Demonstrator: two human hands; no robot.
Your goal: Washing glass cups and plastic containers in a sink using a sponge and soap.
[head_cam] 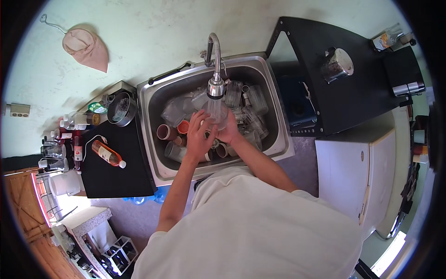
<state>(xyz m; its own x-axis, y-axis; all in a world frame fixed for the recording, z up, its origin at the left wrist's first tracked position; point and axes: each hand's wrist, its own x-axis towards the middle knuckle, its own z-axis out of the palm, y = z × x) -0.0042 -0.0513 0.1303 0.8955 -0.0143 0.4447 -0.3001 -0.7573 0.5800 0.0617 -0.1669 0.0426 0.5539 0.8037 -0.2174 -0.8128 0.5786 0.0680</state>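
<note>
Water runs from the chrome spray head of a flexible faucet (216, 87) onto a clear drinking glass (220, 117). My right hand (229, 128) is closed around the glass from the right. Against its left side rest the fingers of my left hand (200, 134); a ring shows on one finger. Both hands are over a stainless steel sink (278, 139) crowded with clear glasses and jars. A brown cup (166, 133) and an orange cup (183, 126) are left of my left hand. Tall clear glasses (258, 99) lie towards the back right. My wrists and hands hide part of the pile.
Left of the sink, a black counter (122, 174) holds a metal pot (122, 110), an orange syrup bottle (108, 153) and several other bottles. A black metal shelf (348, 101) with a metal pitcher (338, 65) stands at the right. Below it is a white chest appliance (343, 171).
</note>
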